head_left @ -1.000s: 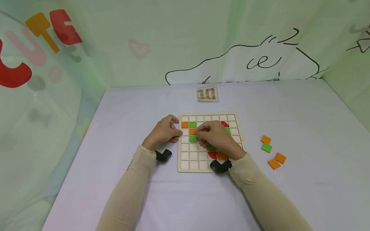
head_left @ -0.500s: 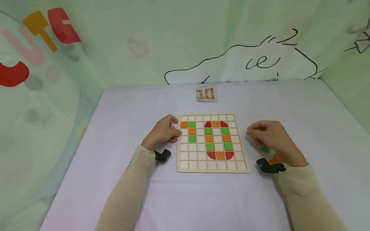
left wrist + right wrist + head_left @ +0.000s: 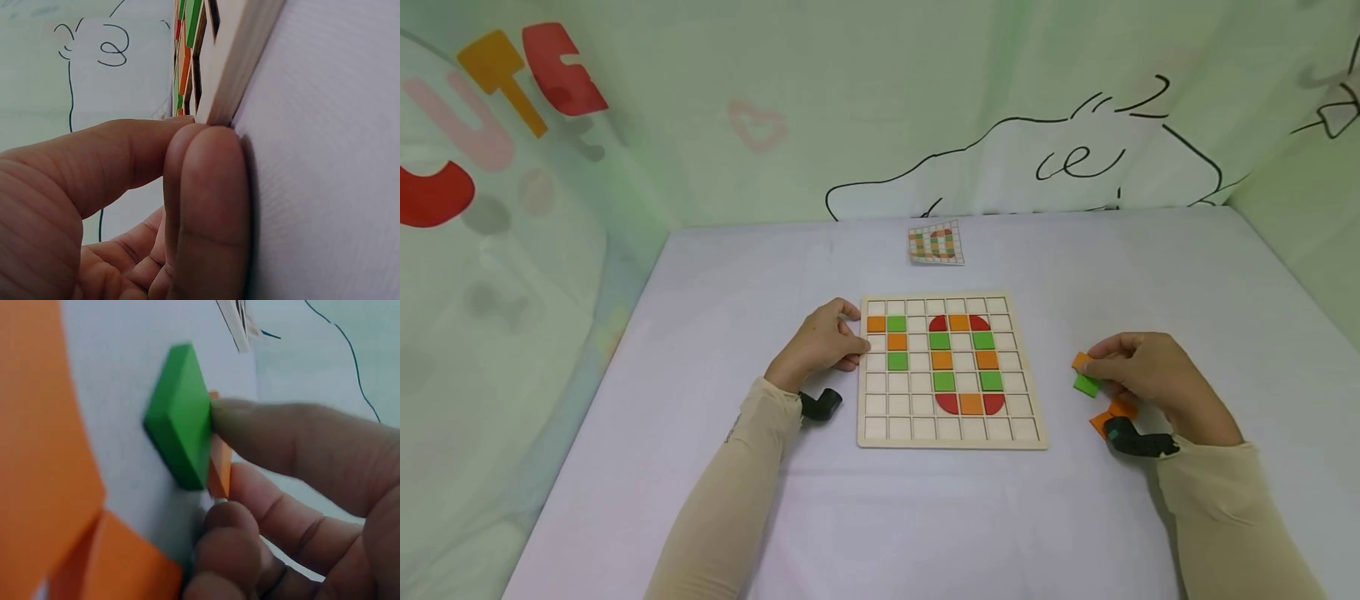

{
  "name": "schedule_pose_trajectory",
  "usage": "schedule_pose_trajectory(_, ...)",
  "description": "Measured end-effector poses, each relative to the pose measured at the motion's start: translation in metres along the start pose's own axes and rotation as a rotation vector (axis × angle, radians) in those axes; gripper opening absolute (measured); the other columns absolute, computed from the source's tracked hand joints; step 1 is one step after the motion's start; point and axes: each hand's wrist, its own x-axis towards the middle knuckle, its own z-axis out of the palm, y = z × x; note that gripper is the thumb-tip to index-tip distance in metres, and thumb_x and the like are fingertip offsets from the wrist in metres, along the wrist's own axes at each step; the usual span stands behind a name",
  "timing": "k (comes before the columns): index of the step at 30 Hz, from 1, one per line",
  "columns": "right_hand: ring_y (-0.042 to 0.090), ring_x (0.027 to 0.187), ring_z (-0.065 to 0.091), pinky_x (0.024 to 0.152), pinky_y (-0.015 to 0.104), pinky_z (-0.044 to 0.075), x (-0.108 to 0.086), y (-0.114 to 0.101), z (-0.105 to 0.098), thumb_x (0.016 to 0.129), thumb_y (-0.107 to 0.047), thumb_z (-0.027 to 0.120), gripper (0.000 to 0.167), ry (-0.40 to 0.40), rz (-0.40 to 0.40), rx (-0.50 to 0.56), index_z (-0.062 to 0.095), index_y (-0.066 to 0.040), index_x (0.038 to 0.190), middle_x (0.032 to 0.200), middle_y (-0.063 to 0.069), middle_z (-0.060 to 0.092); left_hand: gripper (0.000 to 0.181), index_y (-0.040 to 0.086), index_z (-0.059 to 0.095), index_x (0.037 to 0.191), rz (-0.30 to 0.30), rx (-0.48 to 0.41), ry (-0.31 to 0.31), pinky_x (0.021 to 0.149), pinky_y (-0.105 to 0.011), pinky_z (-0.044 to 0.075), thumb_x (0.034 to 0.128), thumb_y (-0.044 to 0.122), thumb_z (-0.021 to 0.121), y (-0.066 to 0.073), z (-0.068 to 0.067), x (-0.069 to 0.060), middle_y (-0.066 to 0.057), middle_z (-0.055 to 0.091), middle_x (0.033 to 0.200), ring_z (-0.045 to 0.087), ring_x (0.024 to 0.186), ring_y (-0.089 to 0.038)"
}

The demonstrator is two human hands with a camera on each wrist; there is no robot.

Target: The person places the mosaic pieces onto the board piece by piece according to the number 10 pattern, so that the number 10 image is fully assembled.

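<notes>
At its left edge, a wooden grid board (image 3: pixel 910 429) is pinched between the thumb and fingers of my left hand (image 3: pixel 820 343); the left wrist view shows the fingertips (image 3: pixel 212 162) against the board's side. To the right of the board, my right hand (image 3: pixel 1157 379) has its thumb and fingers on an orange square tile (image 3: pixel 1081 361). In the right wrist view this orange tile (image 3: pixel 220 465) lies between thumb and fingers, partly hidden behind a green square tile (image 3: pixel 181 419). The board bears orange and green squares and red rounded corner pieces set in its cells.
Two more orange tiles (image 3: pixel 1122 408) lie under the right wrist, partly covered by its black camera. A small printed pattern card (image 3: pixel 936 243) stands behind the board. A pale curtain with drawings encloses the white-covered table (image 3: pixel 745 267).
My right hand has left the board and moved right to the loose tiles, where it takes hold of an orange one. My left hand stays at the board's edge.
</notes>
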Motion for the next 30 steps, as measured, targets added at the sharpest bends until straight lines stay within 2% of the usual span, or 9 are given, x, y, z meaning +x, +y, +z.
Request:
schedule_pose_trajectory(6,0.016,0.074,0.06,0.064,0.03,0.055,0.0,-0.002,0.003,0.094,-0.036,0.077,0.049,0.004,0.01,-0.008,0.062,0.0,0.121,0.09,-0.002,0.065,0.049,0.003,0.051,0.134,0.012,-0.012,-0.003,0.064,-0.027,0.063,0.0914,0.0,0.077,-0.002,-0.001,-0.001,-0.012,0.059,0.091,0.066,0.066,-0.017)
schedule_pose_trajectory(11,0.014,0.076,0.058,0.062,0.03,0.053,-0.002,-0.004,0.006,0.093,-0.04,0.078,0.048,0.039,-0.007,0.001,0.064,-0.001,0.118,0.091,-0.002,0.065,0.049,0.003,0.051,0.134,0.016,-0.014,-0.003,0.064,-0.027,0.063,0.0919,0.0,0.076,-0.002,0.0,-0.001,-0.012,0.059,0.091,0.065,0.067,-0.017)
schedule_pose_trajectory(17,0.01,0.082,0.068,0.071,0.023,0.057,-0.003,-0.011,0.01,0.096,-0.031,0.076,0.043,0.089,-0.066,0.076,0.065,0.001,0.123,0.094,-0.009,0.072,0.05,0.003,0.051,0.134,0.006,-0.02,-0.008,0.064,-0.028,0.063,0.0917,0.001,0.077,-0.002,0.002,-0.002,-0.012,0.059,0.091,0.065,0.067,-0.017)
schedule_pose_trajectory(22,0.012,0.085,0.075,0.077,0.024,0.063,-0.005,-0.026,0.017,0.097,-0.03,0.076,0.047,0.097,-0.129,0.184,0.062,0.004,0.128,0.096,-0.012,0.072,0.05,0.004,0.051,0.134,0.01,-0.03,-0.009,0.065,-0.028,0.064,0.0916,0.0,0.077,-0.003,0.0,-0.001,-0.012,0.059,0.091,0.066,0.067,-0.018)
schedule_pose_trajectory(30,0.013,0.085,0.074,0.076,0.027,0.064,0.0,-0.057,0.04,0.099,-0.021,0.073,0.042,0.032,-0.166,0.244,0.061,0.007,0.128,0.1,-0.003,0.072,0.05,0.004,0.051,0.134,0.008,-0.035,-0.009,0.065,-0.028,0.064,0.0914,0.0,0.077,-0.001,-0.001,-0.001,-0.012,0.06,0.091,0.066,0.067,-0.017)
